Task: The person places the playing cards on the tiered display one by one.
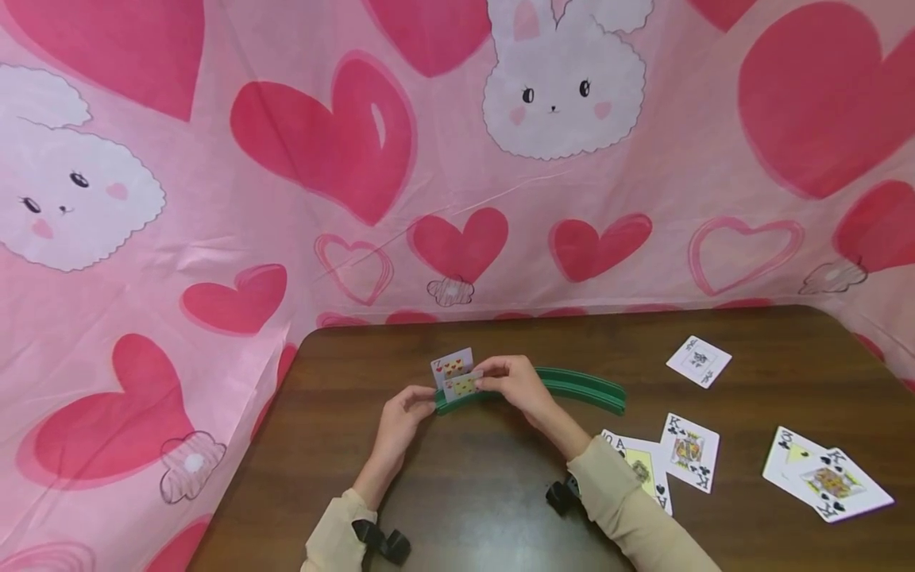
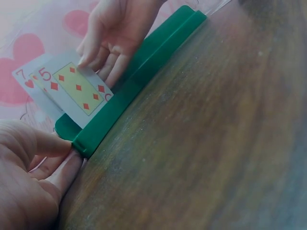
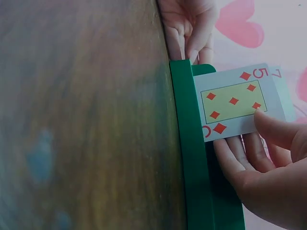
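A curved green card holder lies on the wooden table. My left hand pinches its left end between thumb and fingers, seen close in the left wrist view. In the holder's front slot stands a five of diamonds, its lower edge hidden by the green rim. My right hand pinches this card at its right edge, thumb on the face and fingers behind. Behind it a seven of hearts stands upright in the back slot, partly covered by the five.
To the right lie a joker-like card, a king of clubs and an ace over another card, partly under the right sleeve. Another king overlaps a black club card. A pink heart-print cloth hangs behind the table.
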Action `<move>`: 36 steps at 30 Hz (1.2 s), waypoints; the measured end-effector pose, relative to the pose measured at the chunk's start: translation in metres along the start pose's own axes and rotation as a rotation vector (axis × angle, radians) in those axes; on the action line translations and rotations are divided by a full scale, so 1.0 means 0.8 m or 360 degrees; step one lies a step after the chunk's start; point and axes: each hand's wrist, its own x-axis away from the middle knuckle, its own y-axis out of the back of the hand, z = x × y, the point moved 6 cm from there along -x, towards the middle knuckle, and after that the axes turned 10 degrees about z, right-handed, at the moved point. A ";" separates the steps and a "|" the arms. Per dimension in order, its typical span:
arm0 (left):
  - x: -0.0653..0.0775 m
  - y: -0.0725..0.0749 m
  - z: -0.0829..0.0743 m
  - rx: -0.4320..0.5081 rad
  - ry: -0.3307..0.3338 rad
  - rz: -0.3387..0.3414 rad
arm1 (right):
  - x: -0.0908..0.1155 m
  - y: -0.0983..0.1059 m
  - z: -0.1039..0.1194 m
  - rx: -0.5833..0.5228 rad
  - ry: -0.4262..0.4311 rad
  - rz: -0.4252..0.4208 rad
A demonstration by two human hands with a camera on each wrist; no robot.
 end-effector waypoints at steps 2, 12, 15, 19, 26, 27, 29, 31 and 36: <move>-0.003 -0.001 0.000 0.0000 -0.0005 0.0003 | 0.000 0.002 0.001 0.0032 -0.0008 -0.0015; -0.012 -0.007 0.002 -0.0001 -0.0052 0.0008 | 0.017 0.035 0.022 0.0260 0.0073 -0.0011; -0.011 -0.009 0.003 0.0007 -0.0053 0.0017 | 0.032 0.062 0.033 0.0317 0.0145 -0.0004; -0.009 -0.009 0.004 0.0014 -0.0044 0.0031 | 0.061 0.116 0.036 0.0349 0.0183 -0.0090; -0.003 -0.004 0.004 0.0008 -0.0044 0.0016 | 0.134 0.232 0.011 0.0288 0.0076 -0.0350; -0.002 -0.003 0.004 0.0000 -0.0053 0.0012 | 0.144 0.247 0.006 0.0261 0.0066 -0.0384; -0.001 0.000 0.004 0.0005 -0.0050 -0.0010 | 0.161 0.276 -0.003 0.0168 0.0051 -0.0446; 0.001 0.003 0.005 0.0011 -0.0043 -0.0026 | 0.175 0.301 -0.012 0.0039 0.0062 -0.0498; 0.002 0.005 0.004 0.0027 -0.0029 -0.0016 | 0.205 0.349 -0.026 -0.0417 0.0210 -0.0603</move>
